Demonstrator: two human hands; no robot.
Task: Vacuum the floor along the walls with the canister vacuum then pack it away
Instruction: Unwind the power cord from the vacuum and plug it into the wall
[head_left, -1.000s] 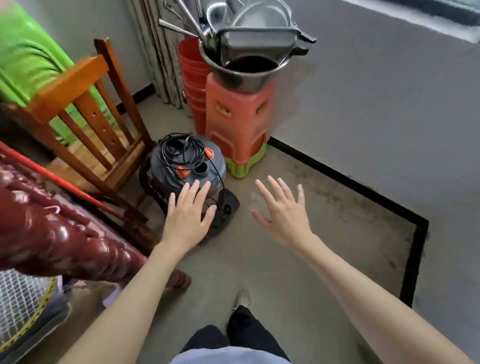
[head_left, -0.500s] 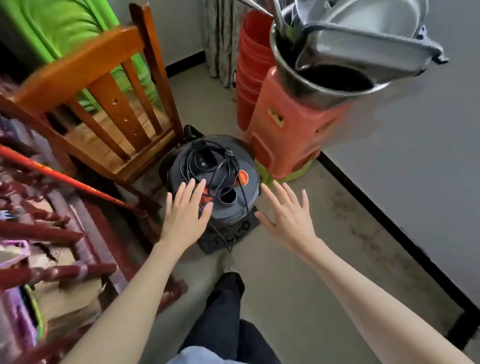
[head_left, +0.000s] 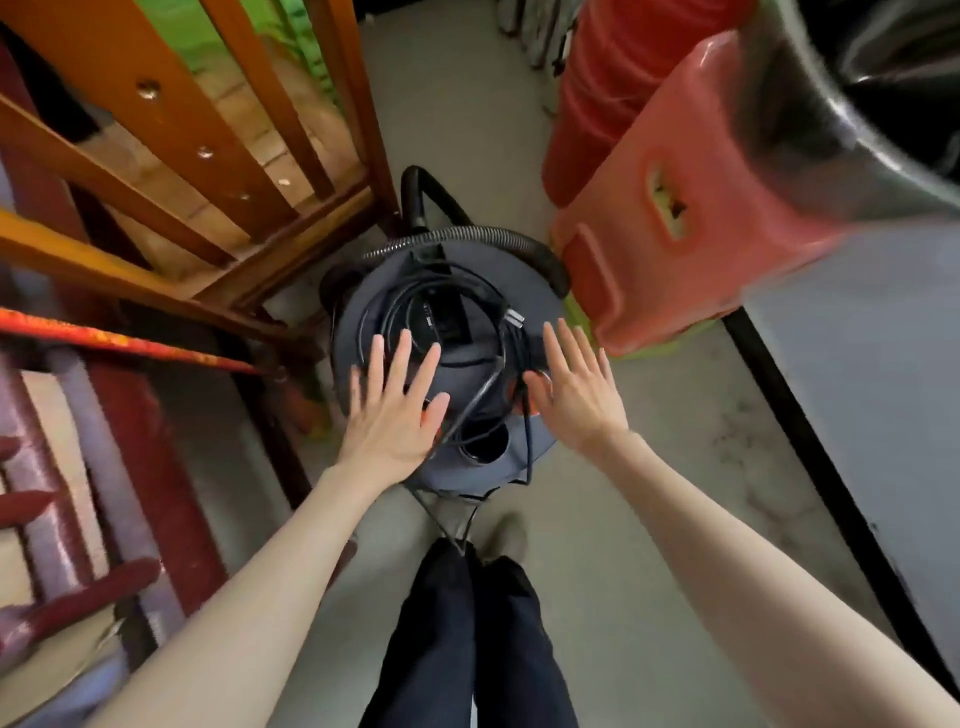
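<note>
A round grey canister vacuum (head_left: 540, 306) stands on the floor directly below me, seen from above. Its black power cord (head_left: 483, 312) lies coiled on the lid, and the ribbed black hose (head_left: 467, 236) curves around the far rim. My left hand (head_left: 392, 410) hovers over the lid's near left side, fingers spread, holding nothing. My right hand (head_left: 574, 387) is spread over the near right edge, also empty. Whether either palm touches the lid is unclear.
A wooden chair (head_left: 171, 156) crowds the vacuum on the left. Stacked red plastic stools (head_left: 691, 208) carrying a steel basin (head_left: 857, 104) press in on the right. A dark red wooden frame (head_left: 130, 415) runs along the left. A grey wall with black skirting (head_left: 810, 441) lies to the right.
I have stepped closer and leaned over the vacuum, so it now sits right under me. Both open hands have come down over its lid.
</note>
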